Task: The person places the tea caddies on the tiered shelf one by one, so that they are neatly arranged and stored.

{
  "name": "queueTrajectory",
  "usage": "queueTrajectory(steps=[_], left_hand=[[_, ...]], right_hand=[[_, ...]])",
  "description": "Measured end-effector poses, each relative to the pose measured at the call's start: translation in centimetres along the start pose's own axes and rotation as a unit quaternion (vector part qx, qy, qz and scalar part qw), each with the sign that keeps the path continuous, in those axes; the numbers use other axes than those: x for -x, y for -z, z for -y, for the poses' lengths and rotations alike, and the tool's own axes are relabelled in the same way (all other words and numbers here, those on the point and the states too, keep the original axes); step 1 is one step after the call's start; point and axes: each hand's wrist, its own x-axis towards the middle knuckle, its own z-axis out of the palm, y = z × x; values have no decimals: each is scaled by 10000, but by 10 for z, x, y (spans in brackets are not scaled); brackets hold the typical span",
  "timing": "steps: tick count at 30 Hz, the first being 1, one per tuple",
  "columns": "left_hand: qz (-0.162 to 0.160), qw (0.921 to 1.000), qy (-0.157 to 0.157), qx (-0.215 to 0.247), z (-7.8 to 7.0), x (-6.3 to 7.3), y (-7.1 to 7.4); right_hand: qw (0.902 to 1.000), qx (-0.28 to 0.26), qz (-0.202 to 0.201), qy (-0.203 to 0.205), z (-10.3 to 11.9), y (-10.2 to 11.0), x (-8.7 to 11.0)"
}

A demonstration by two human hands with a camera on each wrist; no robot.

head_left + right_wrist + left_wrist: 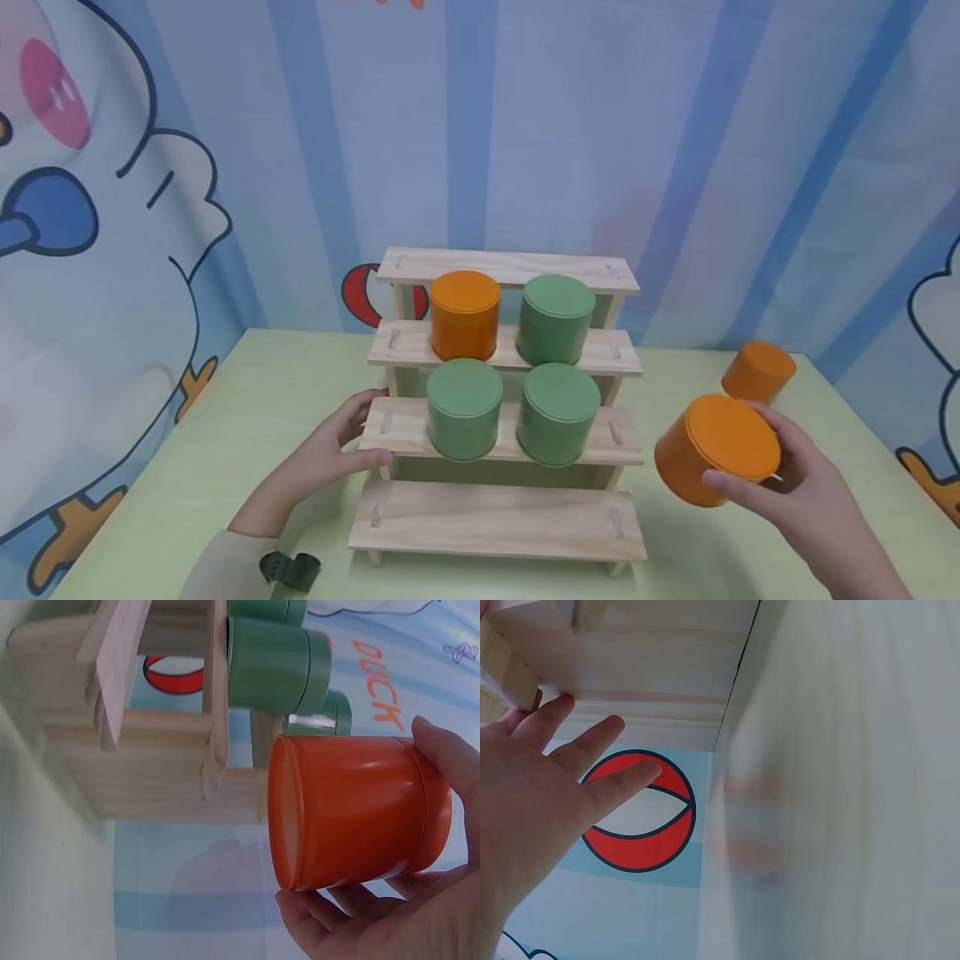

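My right hand (806, 496) grips an orange canister (701, 458) with a lid, tilted, to the right of a tiered wooden rack (495, 518). Its thumb and fingers lie round the lid end in the right wrist view, where the canister (352, 810) hangs beside the rack. At the rack's left side, my left hand (330, 450) holds the end of the second board from the bottom, thumb at the front and fingers behind. Those fingers (592, 750) are spread under the boards in the left wrist view.
On the rack's third board stand an orange canister (465, 321) and a green canister (556, 325). Two more, a left green one (464, 414) and a right green one (558, 419), stand below. Another orange canister (757, 371) is on the table (300, 375) at back right.
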Motion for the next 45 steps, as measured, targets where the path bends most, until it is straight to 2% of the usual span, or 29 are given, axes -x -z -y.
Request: queueTrajectory(steps=[9, 20, 28, 33, 39, 45], left_hand=[[-33, 10000, 82, -15, 0, 0, 0], [-18, 10000, -50, -18, 3, 0, 0], [-37, 10000, -33, -22, 2, 0, 0], [-20, 10000, -79, 2, 2, 0, 0], [-32, 10000, -36, -28, 1, 0, 0], [-30, 10000, -27, -40, 1, 0, 0]], right_hand=[[9990, 147, 316, 287, 17, -24, 9], [9907, -350, 859, 998, 36, -59, 18], [9850, -654, 1389, 789, 51, -83, 19], [9792, -782, 1675, 842, 56, -98, 18], [9720, -817, 1855, 1191, 61, -115, 18], [9723, -806, 1870, 1151, 65, -131, 18]])
